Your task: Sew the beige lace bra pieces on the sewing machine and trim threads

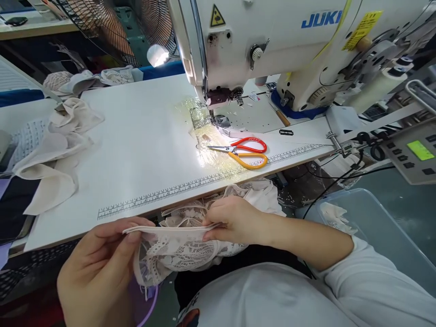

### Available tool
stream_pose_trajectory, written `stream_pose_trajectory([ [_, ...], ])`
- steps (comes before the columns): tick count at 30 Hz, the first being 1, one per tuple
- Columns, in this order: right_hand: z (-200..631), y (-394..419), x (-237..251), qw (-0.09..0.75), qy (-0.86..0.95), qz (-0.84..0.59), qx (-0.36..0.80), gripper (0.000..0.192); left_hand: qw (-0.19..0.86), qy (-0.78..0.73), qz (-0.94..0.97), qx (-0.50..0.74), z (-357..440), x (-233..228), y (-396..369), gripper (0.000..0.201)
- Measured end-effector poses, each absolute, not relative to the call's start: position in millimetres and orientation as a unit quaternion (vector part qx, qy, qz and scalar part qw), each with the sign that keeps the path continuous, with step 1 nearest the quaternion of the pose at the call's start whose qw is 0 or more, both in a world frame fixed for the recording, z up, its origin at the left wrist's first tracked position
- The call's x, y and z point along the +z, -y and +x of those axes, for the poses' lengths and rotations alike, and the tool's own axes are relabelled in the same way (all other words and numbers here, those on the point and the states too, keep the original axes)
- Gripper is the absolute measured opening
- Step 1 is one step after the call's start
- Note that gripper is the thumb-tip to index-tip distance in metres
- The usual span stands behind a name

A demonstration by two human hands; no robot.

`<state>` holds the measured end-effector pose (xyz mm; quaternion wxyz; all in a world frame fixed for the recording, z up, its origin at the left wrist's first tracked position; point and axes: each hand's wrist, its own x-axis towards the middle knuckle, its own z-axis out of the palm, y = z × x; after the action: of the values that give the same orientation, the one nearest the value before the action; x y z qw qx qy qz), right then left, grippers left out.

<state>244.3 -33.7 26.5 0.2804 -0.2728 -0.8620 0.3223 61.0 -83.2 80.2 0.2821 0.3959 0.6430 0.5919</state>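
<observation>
A pale lace garment (190, 254) hangs between my two hands in front of the table edge, its narrow bound edge held straight. My left hand (102, 263) is closed, pinching one end of that edge between thumb and fingertips. Farther right, my right hand (231, 220) is closed on the same edge, thumb below and fingers above. More of the lace bunches behind and under my right hand, against my lap. Scissors (247, 152) with one red and one orange handle lie on the table beyond my hands, blades pointing left.
A sewing machine (259, 41) stands over the white table (136, 136), which has a printed ruler along its front. Pale fabric pieces (57, 154) lie at the left. A razor blade (286, 132) sits right of the scissors. A clear plastic bin (374, 227) stands lower right.
</observation>
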Motion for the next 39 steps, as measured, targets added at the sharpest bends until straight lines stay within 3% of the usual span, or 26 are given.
stream_pose_trajectory([
  [14,261.5,42.2,36.1,0.271,0.812,-0.269,0.441,0.009,0.341,-0.664,0.405,0.528,49.8,86.0,84.4,0.01],
  [21,260.9,47.6,30.9,0.243,0.782,-0.313,0.482,0.006,0.418,-0.61,0.524,0.422,22.4,84.3,80.6,0.022],
  [24,262.2,48.8,30.8,0.243,0.783,-0.302,0.486,0.007,0.407,-0.59,0.57,0.402,21.5,86.6,78.3,0.017],
  [26,263.2,49.9,31.8,0.251,0.786,-0.295,0.482,0.008,0.414,-0.58,0.579,0.396,24.5,88.7,77.4,0.009],
  [32,263.9,56.5,30.9,0.278,0.813,-0.272,0.434,0.01,0.443,-0.571,0.532,0.441,38.0,83.5,84.2,0.017],
  [39,265.9,69.1,26.5,0.315,0.849,-0.271,0.327,0.009,0.327,-0.595,0.538,0.5,60.8,69.4,96.2,0.017],
])
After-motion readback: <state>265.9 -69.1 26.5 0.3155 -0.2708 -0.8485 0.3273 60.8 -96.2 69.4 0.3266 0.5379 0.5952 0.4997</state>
